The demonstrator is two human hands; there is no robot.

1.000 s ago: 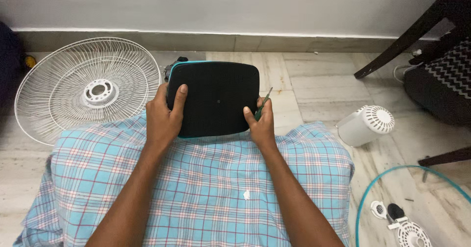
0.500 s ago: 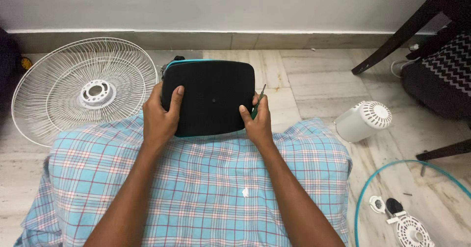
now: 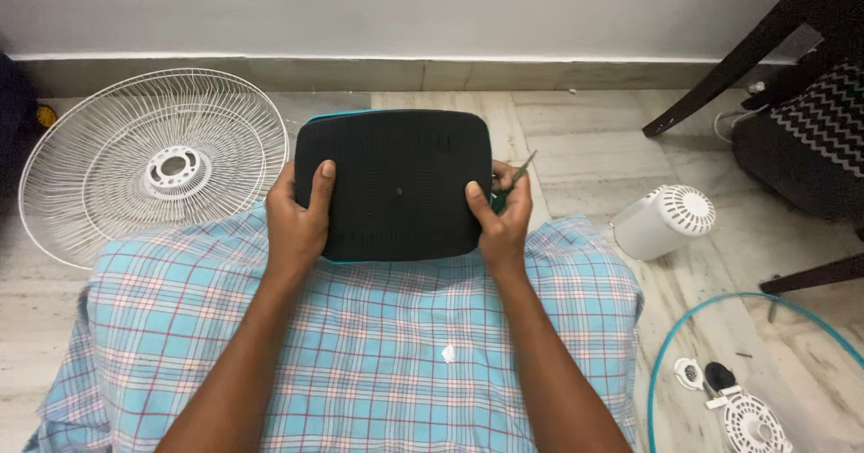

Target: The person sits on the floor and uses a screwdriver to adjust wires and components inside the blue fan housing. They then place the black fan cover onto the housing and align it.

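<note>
Black base panel [image 3: 396, 186], rounded-rectangle, teal edge, sits between both hands above the checked-cloth lap [image 3: 360, 345]. Head view: left hand [image 3: 297, 219] closed on panel's left edge, thumb lying on top face. Right hand [image 3: 502, 219] closed on right edge, thumb on top, fingers also pinching a thin screwdriver [image 3: 520, 172] that sticks up-right. White fan grille [image 3: 148, 165] lies on floor [image 3: 585, 138] left of left grip. White motor housing [image 3: 664, 222] right of right grip; teal ring [image 3: 666, 363] further below-right.
</note>
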